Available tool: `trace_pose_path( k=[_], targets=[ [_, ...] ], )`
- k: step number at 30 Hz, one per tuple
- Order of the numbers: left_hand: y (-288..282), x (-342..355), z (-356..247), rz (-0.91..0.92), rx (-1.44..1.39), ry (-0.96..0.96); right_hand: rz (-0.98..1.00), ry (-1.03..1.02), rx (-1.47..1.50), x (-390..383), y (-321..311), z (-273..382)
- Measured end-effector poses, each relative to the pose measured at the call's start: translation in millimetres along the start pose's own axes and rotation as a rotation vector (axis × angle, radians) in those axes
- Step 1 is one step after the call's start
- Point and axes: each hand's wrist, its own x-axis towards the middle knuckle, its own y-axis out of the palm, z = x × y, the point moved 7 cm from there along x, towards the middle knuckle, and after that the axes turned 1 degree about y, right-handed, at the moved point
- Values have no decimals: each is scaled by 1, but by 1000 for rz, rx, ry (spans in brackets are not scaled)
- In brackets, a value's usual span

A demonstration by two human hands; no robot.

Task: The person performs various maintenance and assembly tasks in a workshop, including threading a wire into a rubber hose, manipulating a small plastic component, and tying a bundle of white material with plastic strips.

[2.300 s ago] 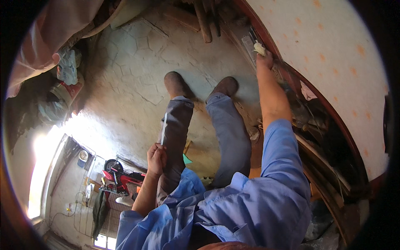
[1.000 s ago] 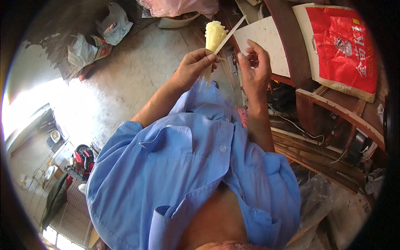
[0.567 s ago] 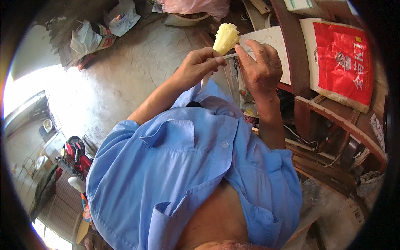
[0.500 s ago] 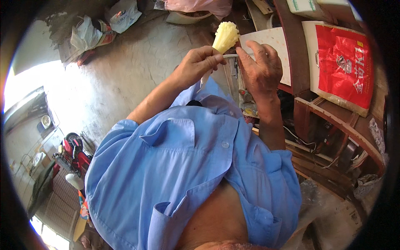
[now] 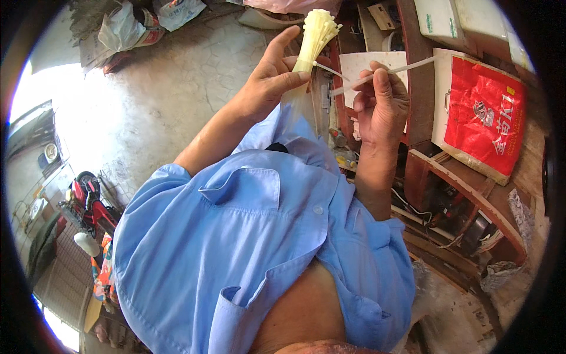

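Observation:
My left hand (image 5: 272, 74) holds a bundle of cream-white cable ties (image 5: 317, 36), its thumb across the bundle and its index finger stretched out. The square heads fan out at the far end, and the tails run back toward my shirt, blurred. A thin strip sticks out from the side of the bundle toward my right hand (image 5: 382, 103). Between thumb and fingers that hand pinches a single whitish cable tie (image 5: 407, 68), which extends past both sides of the fingers. Whether this tie joins the strip at the bundle I cannot tell.
On the right stand a brown wooden frame (image 5: 466, 183) and a red printed bag (image 5: 484, 115) lying on a pale panel. White boxes (image 5: 439, 20) are behind it. Plastic bags (image 5: 121, 29) lie at the far left, and a red motorbike (image 5: 88, 203) stands farther left.
The bundle has moved farther away and shows more of its length. My right hand has turned and closed on a cable tie, pulling it out to the right; earlier its fingers were spread near the bundle.

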Motion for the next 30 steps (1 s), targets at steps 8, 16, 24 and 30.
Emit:
trace_pose_path(
  k=[8, 16, 24, 30],
  targets=[
    [10, -2, -2, 47, -94, -87, 45, -257, -292, -5, 35, 26],
    [15, -3, 2, 121, -269, -212, 98, -307, -417, 1, 44, 26],
    [16, -5, 11, 158, -368, -324, 164, -274, -450, 4, 41, 17],
    [23, -7, 15, 192, -640, -419, 193, -307, -478, -3, 44, 15]
  ],
)
